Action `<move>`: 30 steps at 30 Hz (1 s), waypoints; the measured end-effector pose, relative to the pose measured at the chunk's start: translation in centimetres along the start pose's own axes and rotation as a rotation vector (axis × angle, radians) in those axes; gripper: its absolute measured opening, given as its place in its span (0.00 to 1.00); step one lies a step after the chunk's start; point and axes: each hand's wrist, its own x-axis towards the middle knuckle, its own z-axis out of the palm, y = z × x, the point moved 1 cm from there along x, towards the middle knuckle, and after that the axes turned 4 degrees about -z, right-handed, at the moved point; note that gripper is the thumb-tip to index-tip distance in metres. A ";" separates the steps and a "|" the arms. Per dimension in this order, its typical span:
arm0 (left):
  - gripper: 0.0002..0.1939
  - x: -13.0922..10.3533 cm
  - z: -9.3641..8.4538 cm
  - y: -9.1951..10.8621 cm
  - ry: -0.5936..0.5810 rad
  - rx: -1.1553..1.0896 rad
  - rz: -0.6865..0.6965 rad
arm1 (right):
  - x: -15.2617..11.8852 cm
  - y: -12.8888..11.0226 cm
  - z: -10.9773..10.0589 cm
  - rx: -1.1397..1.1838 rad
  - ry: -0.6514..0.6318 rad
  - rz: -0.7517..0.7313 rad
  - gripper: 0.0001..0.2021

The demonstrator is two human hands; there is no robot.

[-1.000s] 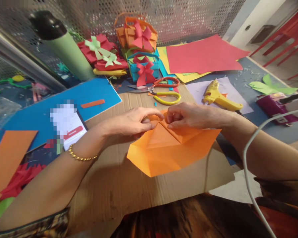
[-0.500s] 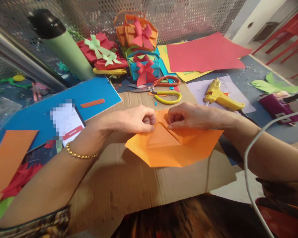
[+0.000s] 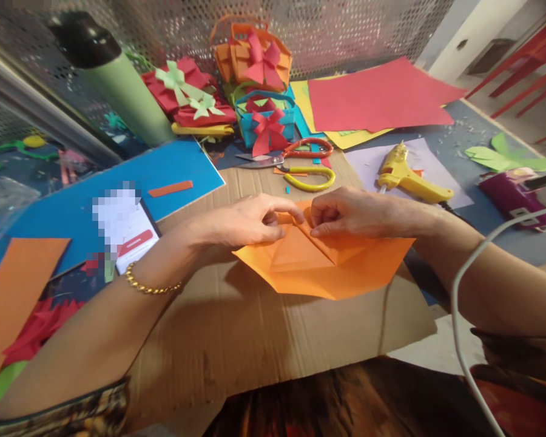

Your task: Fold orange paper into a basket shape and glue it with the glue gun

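A creased orange paper is held up over the brown cardboard, its near edge raised and its middle folded. My left hand holds its left part, the index finger reaching over to the central fold and the thumb on the near side. My right hand pinches the paper just right of that fold, fingers curled. The two hands are close together, with a small gap between them. Parts of the far edge of the paper are hidden behind the fingers.
Beyond my hands lie scissors with red and yellow handles. A yellow glue gun is at the right, a phone at the left. Small paper bags, a green bottle and red sheets stand or lie farther back.
My left index finger has stretched right, toward the central fold and my right hand. The near edge of the orange paper has risen slightly.
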 end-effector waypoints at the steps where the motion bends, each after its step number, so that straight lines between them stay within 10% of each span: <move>1: 0.27 0.0 0.0 0.0 0.001 -0.002 0.000 | 0.0 0.0 0.0 0.001 -0.004 0.002 0.09; 13: 0.26 -0.8 -0.3 0.6 -0.037 -0.015 -0.099 | -0.2 -1.1 -0.2 -0.027 0.019 0.000 0.10; 20: 0.26 -0.8 -0.1 0.5 -0.050 -0.064 -0.120 | 0.0 -0.2 -0.3 0.103 0.236 -0.001 0.11; 30: 0.24 -0.8 -0.3 0.7 -0.064 -0.066 -0.053 | 0.5 0.9 0.8 -0.207 0.261 -0.280 0.12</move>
